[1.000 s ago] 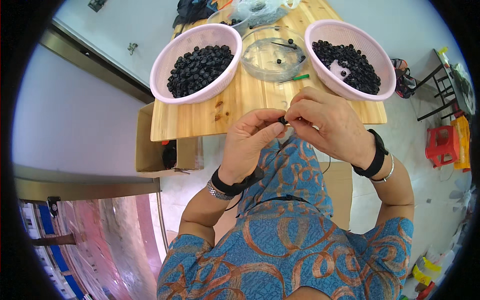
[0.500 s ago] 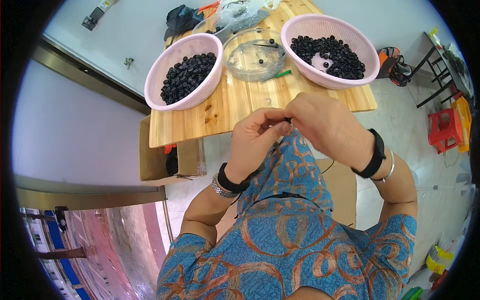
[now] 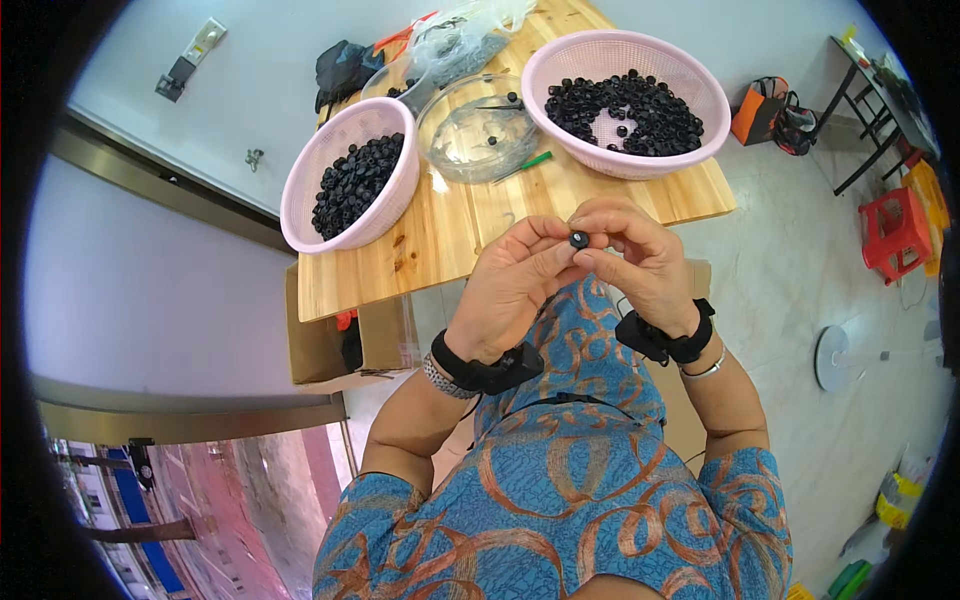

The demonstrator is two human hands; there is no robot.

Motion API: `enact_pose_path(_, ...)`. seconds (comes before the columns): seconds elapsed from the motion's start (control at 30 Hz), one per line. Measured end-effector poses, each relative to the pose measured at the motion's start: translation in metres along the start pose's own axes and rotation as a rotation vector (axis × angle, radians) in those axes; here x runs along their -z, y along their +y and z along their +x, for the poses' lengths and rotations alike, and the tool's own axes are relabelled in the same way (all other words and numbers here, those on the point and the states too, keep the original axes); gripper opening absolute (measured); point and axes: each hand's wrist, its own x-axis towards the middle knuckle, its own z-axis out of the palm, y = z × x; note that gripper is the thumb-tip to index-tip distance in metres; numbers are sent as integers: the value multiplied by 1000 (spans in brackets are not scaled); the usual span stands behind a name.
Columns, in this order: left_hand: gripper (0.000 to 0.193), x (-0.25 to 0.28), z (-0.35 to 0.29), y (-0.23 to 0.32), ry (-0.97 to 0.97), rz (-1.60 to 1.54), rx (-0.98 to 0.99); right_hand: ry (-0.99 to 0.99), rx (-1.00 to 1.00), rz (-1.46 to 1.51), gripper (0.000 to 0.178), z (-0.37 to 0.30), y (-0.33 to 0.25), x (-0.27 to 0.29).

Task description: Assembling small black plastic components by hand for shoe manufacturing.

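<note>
A small round black part (image 3: 579,240) with a pale centre sits pinched between my two hands, in front of the table's near edge. My left hand (image 3: 520,275) grips it from the left with thumb and fingertips. From the right, my right hand (image 3: 640,255) closes thumb and fingers on the same part. Many similar black pieces fill the pink basket on the left (image 3: 292,205). A second pink basket (image 3: 712,90), at the right, holds more black pieces spread around a bare patch. What exactly the part is, I cannot make out.
On the wooden table (image 3: 450,240), a clear round tray (image 3: 455,150) holds a few black pieces. Beside it lies a green-handled tool (image 3: 537,160). Plastic bags (image 3: 465,40) are at the back. A cardboard box (image 3: 385,345) stands below the left corner, a red stool (image 3: 893,230) far right.
My right wrist has turned and dropped, so the fingers and the black part now show. Previously the right hand mostly covered the part. The view has shifted slightly.
</note>
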Motion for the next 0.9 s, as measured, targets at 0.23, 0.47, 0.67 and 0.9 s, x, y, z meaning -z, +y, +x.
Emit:
enact_pose_path(0.23,25,-25,20,5,-78,323,51,190,84,129,24,-13,-2,25)
enact_pose_path(0.47,30,-40,68,47,-102,842,1,321,38,259,25,-27,-16,58)
enact_pose_path(0.67,30,-42,158,77,-197,1285,-76,393,135,412,25,-32,-9,78)
enact_pose_path(0.9,27,-27,244,63,-263,1675,-66,376,170,557,25,-39,-6,100)
